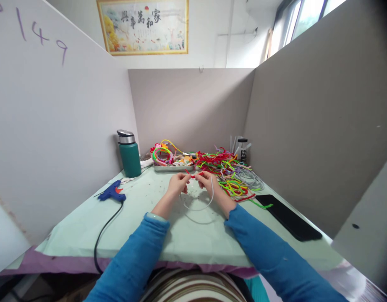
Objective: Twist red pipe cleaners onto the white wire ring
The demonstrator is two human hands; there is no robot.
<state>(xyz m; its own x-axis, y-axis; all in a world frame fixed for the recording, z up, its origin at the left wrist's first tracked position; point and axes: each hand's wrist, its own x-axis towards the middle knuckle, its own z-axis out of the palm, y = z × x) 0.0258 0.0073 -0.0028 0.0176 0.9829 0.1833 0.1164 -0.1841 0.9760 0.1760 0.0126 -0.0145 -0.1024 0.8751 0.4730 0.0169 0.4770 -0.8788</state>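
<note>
Pinching red fuzzy stem [192, 176] in fingertips of left hand [179, 183] and right hand [207, 183], over white hoop [198, 210], just nearer than metal tray [171, 169]. Room on bench [143, 239] from tray to near edge; glue gun [113, 191] left of tray.

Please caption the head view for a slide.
Left hand and right hand holding a fuzzy red strip and thin curved white band.
</note>
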